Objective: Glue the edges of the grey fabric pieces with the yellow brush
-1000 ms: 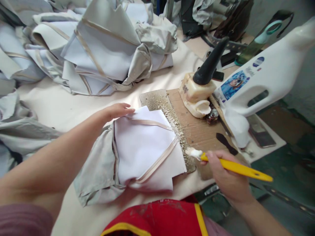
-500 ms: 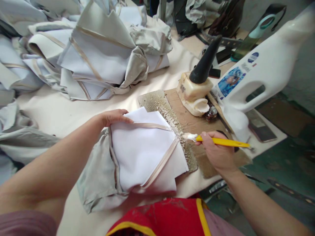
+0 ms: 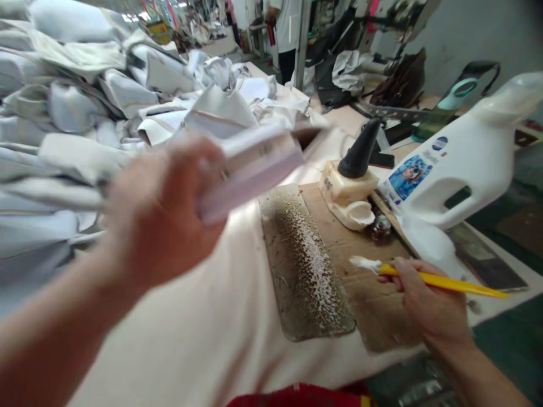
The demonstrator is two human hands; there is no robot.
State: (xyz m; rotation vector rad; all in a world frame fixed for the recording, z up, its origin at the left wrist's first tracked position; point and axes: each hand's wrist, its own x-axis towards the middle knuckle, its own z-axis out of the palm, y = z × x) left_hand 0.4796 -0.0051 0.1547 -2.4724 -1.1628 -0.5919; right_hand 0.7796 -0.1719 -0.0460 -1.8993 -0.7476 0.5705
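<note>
My left hand (image 3: 165, 203), smeared by motion, is raised over the table with its fingers closed round a folded white fabric piece (image 3: 263, 164) with a pale strip. Its exact shape is blurred. In my right hand (image 3: 436, 308) is a yellow-handled brush (image 3: 462, 284), its white-coated tip pointing left above the brown cardboard (image 3: 382, 322). Between the hands lies a flat board (image 3: 284, 282) crusted with whitish, dried-looking lumps. Just beyond the brush stands a cream-stained container (image 3: 345, 183) with a black cone (image 3: 360, 150) on top.
A large white jug (image 3: 462, 158) leans at the right, near a green bottle (image 3: 441, 116). Grey and white fabric pieces (image 3: 80, 164) are heaped at left and behind. A dark flat object (image 3: 492, 257) lies near the right edge. Another person (image 3: 288, 34) stands in the background.
My left hand has lifted the white fabric piece off the crusted board, up towards the heap. The brush has come away from the fabric, to the right. The view has tilted up.
</note>
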